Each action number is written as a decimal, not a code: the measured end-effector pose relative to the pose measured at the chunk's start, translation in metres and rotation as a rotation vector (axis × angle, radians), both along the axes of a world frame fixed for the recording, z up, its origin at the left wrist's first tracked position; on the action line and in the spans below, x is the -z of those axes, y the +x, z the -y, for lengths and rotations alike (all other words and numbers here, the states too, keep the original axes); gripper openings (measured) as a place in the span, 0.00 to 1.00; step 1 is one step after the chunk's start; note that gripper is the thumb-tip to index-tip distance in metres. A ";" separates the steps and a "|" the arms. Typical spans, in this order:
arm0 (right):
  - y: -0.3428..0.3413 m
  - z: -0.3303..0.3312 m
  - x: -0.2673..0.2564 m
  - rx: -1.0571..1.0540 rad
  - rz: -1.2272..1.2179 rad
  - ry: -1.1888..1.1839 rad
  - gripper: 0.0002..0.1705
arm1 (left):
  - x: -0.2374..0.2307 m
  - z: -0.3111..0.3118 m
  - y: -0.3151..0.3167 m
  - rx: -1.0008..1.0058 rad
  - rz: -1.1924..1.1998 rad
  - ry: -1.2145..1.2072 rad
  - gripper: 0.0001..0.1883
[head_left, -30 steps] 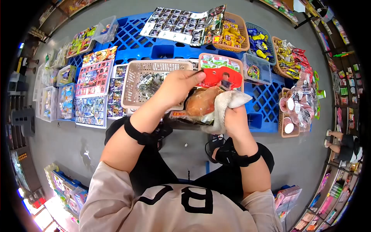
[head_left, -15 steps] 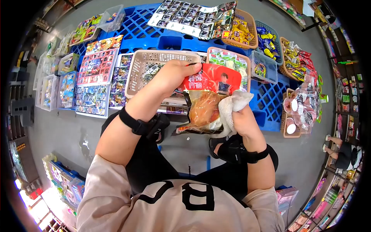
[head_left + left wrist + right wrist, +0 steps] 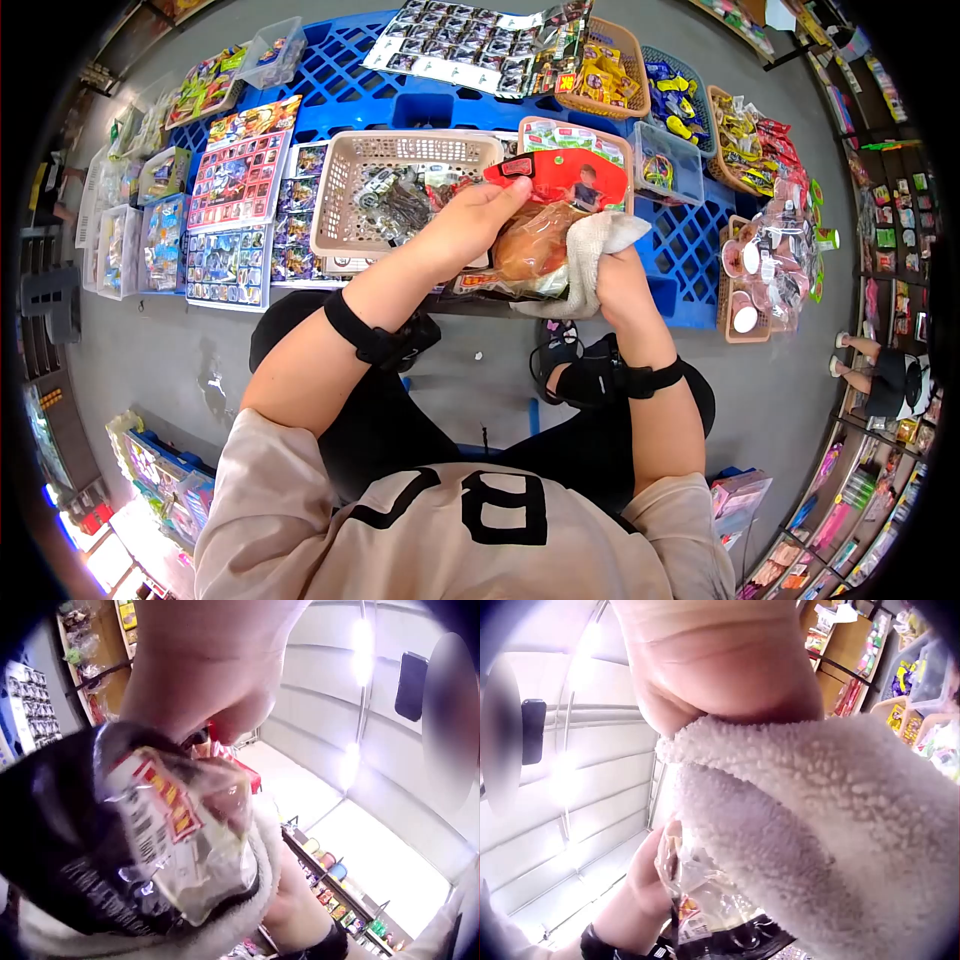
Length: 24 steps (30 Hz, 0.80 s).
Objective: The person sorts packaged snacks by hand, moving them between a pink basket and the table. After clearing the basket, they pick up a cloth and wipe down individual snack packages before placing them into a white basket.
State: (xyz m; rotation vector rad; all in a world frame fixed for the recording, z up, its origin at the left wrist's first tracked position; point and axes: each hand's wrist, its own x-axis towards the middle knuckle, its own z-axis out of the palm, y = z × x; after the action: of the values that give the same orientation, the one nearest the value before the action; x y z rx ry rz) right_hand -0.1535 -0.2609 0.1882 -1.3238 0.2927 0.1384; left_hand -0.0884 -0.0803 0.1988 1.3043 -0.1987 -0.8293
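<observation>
A red-topped, clear-fronted food package (image 3: 535,245) is held up over the near edge of the blue pallet. My left hand (image 3: 470,222) pinches its upper left corner, thumb on the red part. A white fluffy cloth (image 3: 588,262) lies against the package's right side, gripped by my right hand (image 3: 622,285), whose fingers are mostly hidden by it. The left wrist view shows the package's black back with a label (image 3: 169,806), the cloth around its edge. In the right wrist view the cloth (image 3: 802,825) covers the fingers, and the left hand (image 3: 649,874) holds the package beyond.
Behind the package stand a beige basket (image 3: 325,215) of small packets and another basket (image 3: 628,160) with green-white packets. Card sheets (image 3: 235,190) lie at left. Snack baskets (image 3: 645,75) and a clear bin (image 3: 690,185) stand at right, cups (image 3: 745,318) farther right.
The package first stood up more upright to show its front, then tipped back with its lower edge rising. Both hands still hold package and cloth.
</observation>
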 end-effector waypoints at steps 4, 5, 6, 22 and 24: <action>-0.001 -0.006 -0.009 -0.049 -0.006 -0.010 0.14 | -0.011 -0.002 -0.004 -0.139 -0.109 0.013 0.20; -0.002 -0.008 -0.012 -0.028 -0.009 -0.014 0.14 | -0.013 -0.003 -0.003 -0.169 -0.131 0.020 0.18; -0.002 -0.008 -0.013 -0.027 -0.009 -0.015 0.14 | -0.009 -0.002 -0.002 -0.168 -0.132 0.019 0.18; -0.002 -0.007 0.000 -0.007 0.036 -0.014 0.19 | -0.007 0.006 0.000 -0.140 -0.206 0.129 0.20; -0.003 -0.005 0.002 -0.013 0.031 -0.013 0.20 | -0.009 0.006 -0.003 -0.142 -0.085 0.169 0.19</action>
State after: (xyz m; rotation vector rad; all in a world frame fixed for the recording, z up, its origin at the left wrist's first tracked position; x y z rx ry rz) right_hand -0.1563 -0.2560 0.1859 -1.3394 0.2593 0.1275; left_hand -0.0911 -0.0859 0.2078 1.4205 0.0321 -0.7910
